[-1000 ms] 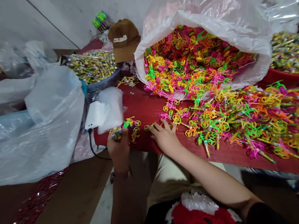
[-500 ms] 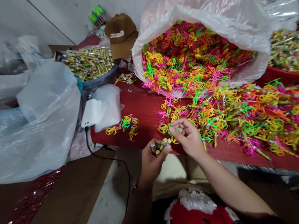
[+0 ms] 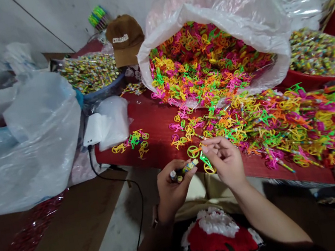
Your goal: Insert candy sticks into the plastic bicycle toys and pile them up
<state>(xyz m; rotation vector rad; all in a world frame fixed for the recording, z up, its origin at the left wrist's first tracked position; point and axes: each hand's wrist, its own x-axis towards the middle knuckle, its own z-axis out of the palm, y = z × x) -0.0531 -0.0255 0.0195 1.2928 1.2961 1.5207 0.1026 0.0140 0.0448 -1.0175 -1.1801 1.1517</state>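
My left hand (image 3: 173, 185) is closed around several short patterned tubes (image 3: 188, 166); one points toward my right hand with its pale end out. My right hand (image 3: 227, 162) pinches a small toy bicycle (image 3: 205, 160) of thin plastic, with green, orange and yellow parts, between thumb and fingertips. The bicycle hangs just right of the tube's end, with a small gap between them. Beyond my hands, a pile of toy bicycles (image 3: 270, 120), many on patterned tubes, covers the right side of the red table (image 3: 158, 144).
A white sack (image 3: 283, 44) spills more toy bicycles onto the table. Tubes fill a blue basin (image 3: 106, 91) and a red container (image 3: 314, 78). A brown cap (image 3: 126, 37), a white power bank (image 3: 95, 129) with a black cable (image 3: 141, 199), and plastic sheeting (image 3: 46, 134) are at left.
My right hand has moved right and down, drawing the toy bicycle out in front of the pile. My left hand stays near its place, with one tube now pointing out more clearly. The view has shifted slightly.
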